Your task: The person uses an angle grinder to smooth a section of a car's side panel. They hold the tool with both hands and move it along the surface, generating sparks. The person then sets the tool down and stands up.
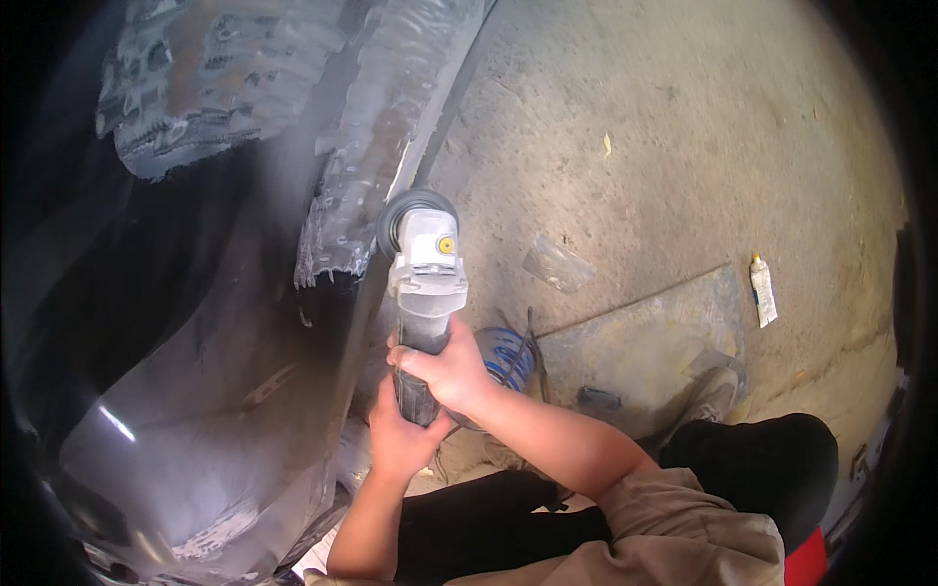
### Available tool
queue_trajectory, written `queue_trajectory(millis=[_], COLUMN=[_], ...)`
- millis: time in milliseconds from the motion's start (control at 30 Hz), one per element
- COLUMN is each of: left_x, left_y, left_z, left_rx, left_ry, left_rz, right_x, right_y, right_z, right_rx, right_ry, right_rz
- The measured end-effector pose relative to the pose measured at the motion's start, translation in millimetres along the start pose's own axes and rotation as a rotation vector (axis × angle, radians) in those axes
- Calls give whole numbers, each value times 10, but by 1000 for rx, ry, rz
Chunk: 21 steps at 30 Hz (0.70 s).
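Both my hands are wrapped round the body of an angle grinder (427,264), which has a pale dusty gear head and a dark handle. My right hand (454,369) grips it just behind the head, and my left hand (403,437) holds the rear end below. At the front, the round grey disc (392,221) is at the lower edge of a dark car panel (264,322); whether it touches is hard to tell. Grey filler (342,186) lies in rough smeared patches over the panel beside the disc.
A blue-marked can (508,356) stands right of my right hand, with a cord (533,344) beside it. A flat board (650,337) lies on the concrete floor, near my shoe (715,396). Farther right lie a white tube (762,293) and a clear plastic piece (558,264).
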<state>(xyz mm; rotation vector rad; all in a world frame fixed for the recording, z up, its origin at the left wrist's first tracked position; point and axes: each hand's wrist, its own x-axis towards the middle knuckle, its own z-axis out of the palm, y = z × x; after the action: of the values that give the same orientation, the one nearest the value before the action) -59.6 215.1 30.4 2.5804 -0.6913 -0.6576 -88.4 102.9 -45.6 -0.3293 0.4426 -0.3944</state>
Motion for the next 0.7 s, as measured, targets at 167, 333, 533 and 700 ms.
queue_trajectory(millis=[167, 333, 533, 700], left_x=[36, 47, 162, -64], left_y=[8, 34, 69, 389], left_z=[54, -147, 300, 344], left_rx=[0, 49, -197, -209], left_ry=[-73, -170, 20, -108], left_rz=[-23, -74, 228, 140], right_x=[64, 12, 139, -56], right_y=[113, -17, -177, -356], right_z=[-134, -22, -514, -752], right_rx=[-8, -215, 111, 75], right_ry=[47, 110, 84, 40], right_rz=[48, -25, 112, 91])
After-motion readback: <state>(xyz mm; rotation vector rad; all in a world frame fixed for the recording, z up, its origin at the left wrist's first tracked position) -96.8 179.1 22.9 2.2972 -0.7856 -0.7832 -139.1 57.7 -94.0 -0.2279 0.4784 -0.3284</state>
